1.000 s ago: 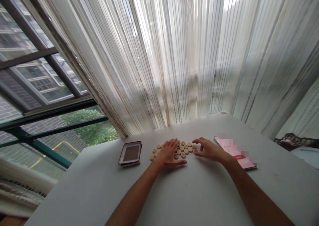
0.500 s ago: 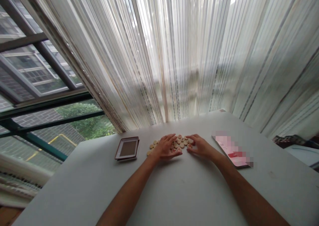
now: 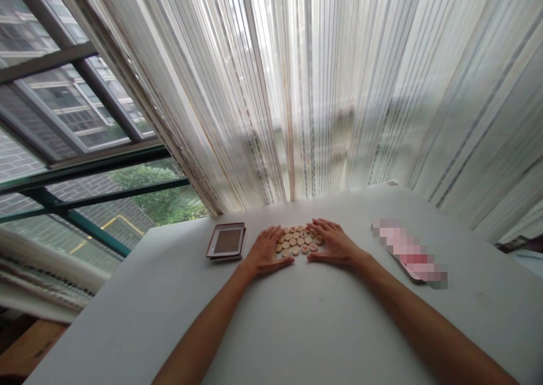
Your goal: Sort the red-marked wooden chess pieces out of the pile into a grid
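Both left hand (image 3: 263,251) and right hand (image 3: 334,245) open, nothing gripped, bracketing discs (image 3: 295,242) near the desk's (image 3: 314,323) far edge. Case (image 3: 227,241) toward far-left corner, just beside left hand; phone (image 3: 409,249) right, wider gap.

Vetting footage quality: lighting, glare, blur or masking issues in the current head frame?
Head view: bright backlight through the curtain, nearly blown out in places; head view: hands dimmer but distinct; head view: markings on the discs too soft to read, pink slab pixelated.
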{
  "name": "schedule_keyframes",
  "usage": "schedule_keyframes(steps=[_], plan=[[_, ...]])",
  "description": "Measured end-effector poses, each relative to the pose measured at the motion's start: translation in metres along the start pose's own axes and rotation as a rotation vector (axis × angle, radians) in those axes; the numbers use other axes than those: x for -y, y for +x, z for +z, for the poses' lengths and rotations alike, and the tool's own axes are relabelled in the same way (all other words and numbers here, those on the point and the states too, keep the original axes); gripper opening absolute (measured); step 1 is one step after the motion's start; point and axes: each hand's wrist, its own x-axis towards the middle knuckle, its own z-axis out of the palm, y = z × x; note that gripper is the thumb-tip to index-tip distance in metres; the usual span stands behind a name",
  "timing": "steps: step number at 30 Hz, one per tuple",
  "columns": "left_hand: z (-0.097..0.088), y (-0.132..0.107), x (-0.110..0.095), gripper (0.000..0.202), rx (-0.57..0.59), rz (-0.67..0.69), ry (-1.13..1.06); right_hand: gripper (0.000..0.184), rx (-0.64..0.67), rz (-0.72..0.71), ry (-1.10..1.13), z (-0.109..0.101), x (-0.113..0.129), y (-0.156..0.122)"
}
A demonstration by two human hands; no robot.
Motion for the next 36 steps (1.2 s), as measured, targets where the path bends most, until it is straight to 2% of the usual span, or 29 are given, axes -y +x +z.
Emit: schedule_keyframes(steps=[3, 9, 13, 17, 22, 28, 36], plan=[[0.0, 0.008, 0.0, 0.095, -0.04, 0.033, -0.05, 0.104, -0.002, -0.032, -0.014, 0.0, -0.001, 0.007], [-0.003, 0.017, 0.004, 0.085, -0.064, 0.096, -0.143, 0.09, -0.024, -0.073, 0.016, -0.001, 0.004, 0.016], [-0.003, 0.019, 0.005, 0.085, -0.069, 0.087, -0.169, 0.084, -0.034, -0.074, 0.036, -0.003, 0.007, 0.016], [-0.004, 0.021, 0.001, 0.084, -0.075, 0.087, -0.152, 0.079, -0.047, -0.073, 0.043, -0.004, 0.009, 0.015], [-0.004, 0.023, -0.007, 0.094, -0.068, 0.123, -0.099, 0.081, -0.043, -0.073, 0.029, -0.003, 0.008, 0.015], [-0.002, 0.03, -0.008, 0.08, -0.053, 0.116, -0.079, 0.073, -0.031, -0.08, 0.037, -0.003, 0.009, 0.014], [-0.002, 0.032, -0.007, 0.075, -0.055, 0.145, -0.093, 0.069, -0.036, -0.093, 0.052, -0.006, 0.012, 0.014]])
